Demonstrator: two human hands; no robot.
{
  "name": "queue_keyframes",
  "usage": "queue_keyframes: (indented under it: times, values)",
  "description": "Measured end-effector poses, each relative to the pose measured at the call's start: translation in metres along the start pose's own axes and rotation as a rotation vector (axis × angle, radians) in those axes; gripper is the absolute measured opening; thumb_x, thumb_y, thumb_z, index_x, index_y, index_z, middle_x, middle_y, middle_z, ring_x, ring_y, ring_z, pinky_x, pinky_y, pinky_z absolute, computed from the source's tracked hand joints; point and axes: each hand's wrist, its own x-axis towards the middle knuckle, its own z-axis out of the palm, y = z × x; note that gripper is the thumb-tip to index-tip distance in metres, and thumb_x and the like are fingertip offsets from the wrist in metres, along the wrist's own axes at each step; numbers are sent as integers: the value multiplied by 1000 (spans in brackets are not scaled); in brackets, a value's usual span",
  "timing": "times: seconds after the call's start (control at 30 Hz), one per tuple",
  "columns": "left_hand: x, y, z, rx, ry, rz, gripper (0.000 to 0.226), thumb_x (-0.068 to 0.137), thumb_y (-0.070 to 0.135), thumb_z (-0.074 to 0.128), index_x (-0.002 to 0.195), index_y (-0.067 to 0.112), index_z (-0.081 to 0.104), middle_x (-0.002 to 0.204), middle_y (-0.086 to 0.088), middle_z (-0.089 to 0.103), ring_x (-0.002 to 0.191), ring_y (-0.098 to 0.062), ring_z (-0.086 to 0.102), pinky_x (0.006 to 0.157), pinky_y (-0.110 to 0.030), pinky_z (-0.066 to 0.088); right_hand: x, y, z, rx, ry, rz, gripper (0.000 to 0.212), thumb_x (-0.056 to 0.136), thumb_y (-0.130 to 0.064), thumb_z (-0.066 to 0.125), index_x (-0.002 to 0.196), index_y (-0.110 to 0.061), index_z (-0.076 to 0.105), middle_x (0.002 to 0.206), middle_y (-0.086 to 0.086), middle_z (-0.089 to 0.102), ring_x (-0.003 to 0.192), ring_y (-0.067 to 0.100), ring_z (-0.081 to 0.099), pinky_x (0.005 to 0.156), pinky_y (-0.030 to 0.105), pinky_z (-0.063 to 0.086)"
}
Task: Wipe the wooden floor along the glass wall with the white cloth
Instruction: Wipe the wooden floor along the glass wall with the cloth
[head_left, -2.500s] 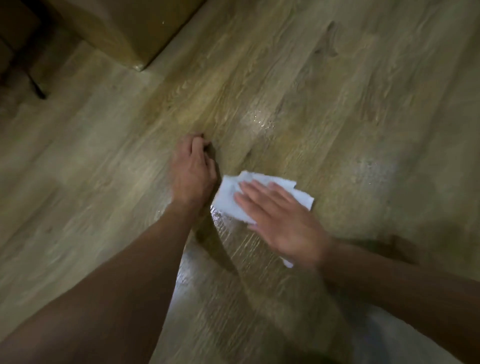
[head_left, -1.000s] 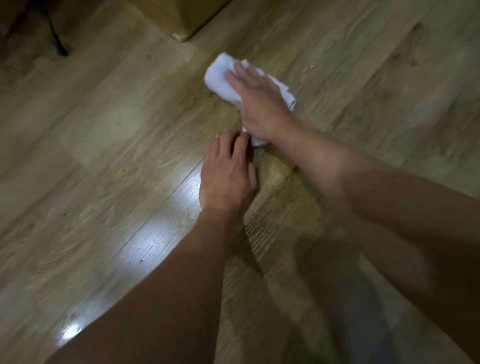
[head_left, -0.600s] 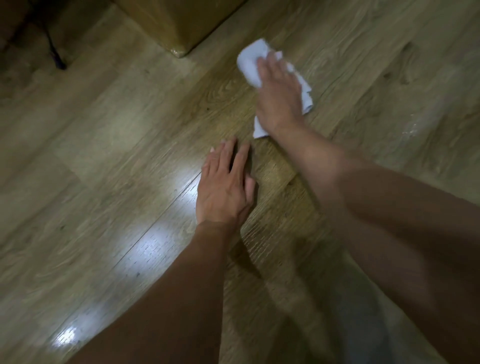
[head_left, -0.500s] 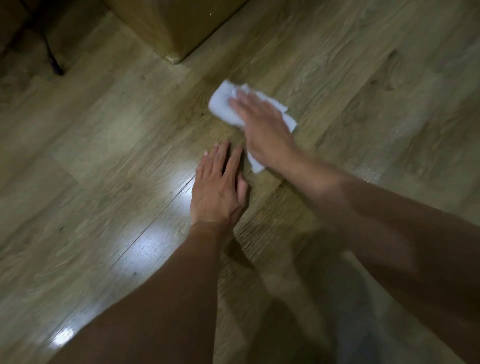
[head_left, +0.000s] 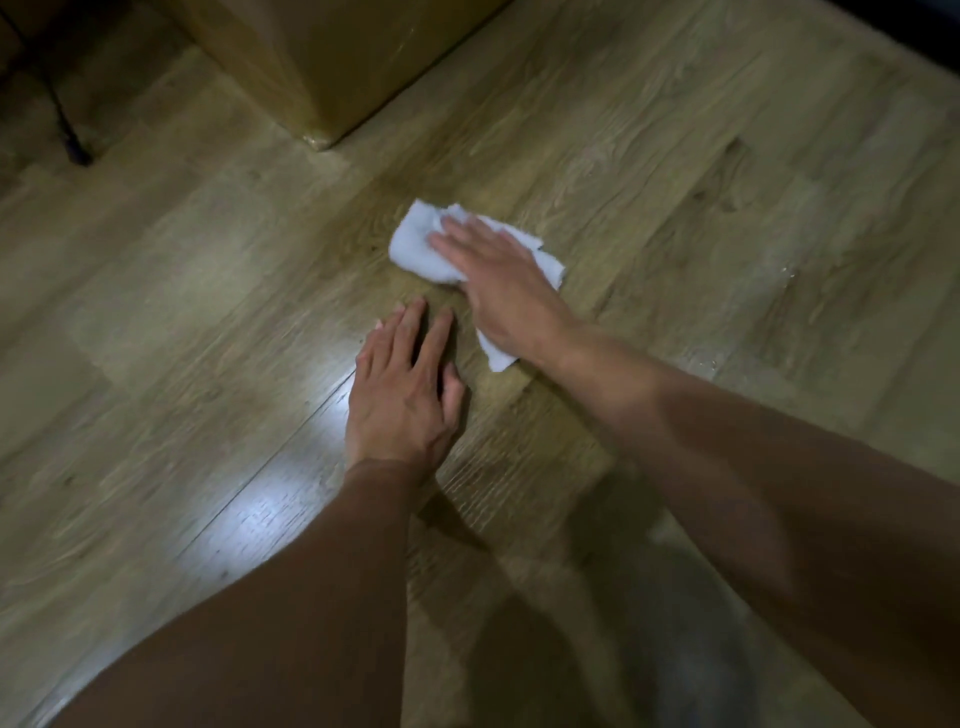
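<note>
While the right hand (head_left: 498, 291) rubs: the white cloth (head_left: 415, 249) has slid back down from near the brown box (head_left: 332, 62) at the top of the frame. It is now in the middle, just above the fingertips of the left hand (head_left: 400, 400).
Right hand fingers: straight and flat on top of the cloth, pressing it down, not curled round it.
Left hand fingers: straight and a little apart, flat on the wooden floor (head_left: 675, 156), holding nothing. 2.5 s ago they were curled.
Cloth: crumpled on the floor under the right hand, with 1 corner poking out below the wrist.
Wet drops (head_left: 787, 273): small shiny spots at the right of the frame, well apart from the cloth.
Glass wall: I cannot tell where it is. There is only a dark strip (head_left: 909, 26) in the upper right corner.
What it means: the cloth going up and back looks like rubbing 1 patch. I think more floor is left to wipe, toward the right.
</note>
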Motion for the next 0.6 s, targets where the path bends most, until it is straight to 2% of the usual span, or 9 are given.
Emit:
queue_keyframes:
  times: [0.1, 0.17, 0.23, 0.3, 0.33, 0.43, 0.53, 0.6]
  values:
    - [2, -2, 0, -2, -8, -7, 53, 94, 32, 34, 145, 17, 38, 152, -11, 34, 142, -25, 27, 120, -37, 11, -37, 32, -14, 17, -21, -88, 64, 89, 7, 44, 146, -21, 34, 156, 0, 29, 145, 18, 21, 118, 35, 12]
    - [1, -2, 0, -1, -6, 0, 54, 94, 34, 32, 145, 17, 39, 152, -11, 34, 143, -25, 27, 120, -37, 11, -43, 64, -31, -36, 51, 65, 57, 93, 3, 42, 145, -18, 37, 155, 4, 30, 145, 21, 23, 120, 39, 14]
    - [0, -1, 0, -3, -9, 5, 54, 95, 35, 31, 145, 18, 38, 153, -11, 33, 143, -25, 25, 120, -37, 11, -26, 86, -44, -66, 145, 297, 54, 95, -1, 41, 146, -14, 33, 157, 9, 24, 146, 26, 20, 119, 41, 14]
    - [-1, -2, 3, -15, -7, -1, 53, 96, 35, 31, 146, 19, 37, 154, -9, 31, 144, -23, 22, 120, -37, 10, 0, 83, -47, -95, 142, 480, 58, 95, -6, 41, 149, -13, 23, 160, 8, 12, 147, 28, 10, 119, 42, 9]
    - [-1, -2, 3, -23, -1, -3, 53, 96, 35, 31, 145, 19, 37, 154, -8, 31, 145, -23, 22, 120, -37, 10, 10, 76, -44, -109, 104, 495, 61, 95, -8, 41, 151, -13, 17, 161, 9, 6, 148, 29, 4, 118, 42, 7]
    - [-1, -1, 3, -31, 17, -16, 54, 93, 36, 32, 143, 19, 41, 152, -9, 34, 143, -24, 25, 118, -38, 13, 7, 47, -35, -112, -55, 268, 67, 95, -9, 43, 152, -13, 7, 161, 10, -3, 148, 29, -3, 119, 41, 5]
    - [0, -2, 5, -38, 40, -8, 54, 92, 36, 32, 141, 17, 43, 151, -10, 37, 142, -26, 28, 117, -40, 17, -45, 36, -28, -78, -117, 22, 67, 92, -1, 41, 151, -17, 14, 161, 4, 6, 148, 22, 3, 120, 38, 5]
    - [-1, -2, 6, -30, 41, -6, 53, 93, 36, 32, 142, 18, 42, 151, -10, 36, 142, -26, 27, 118, -41, 17, -77, 50, -34, -78, -95, -53, 64, 91, 3, 40, 150, -17, 23, 159, 3, 15, 148, 19, 11, 121, 36, 8]
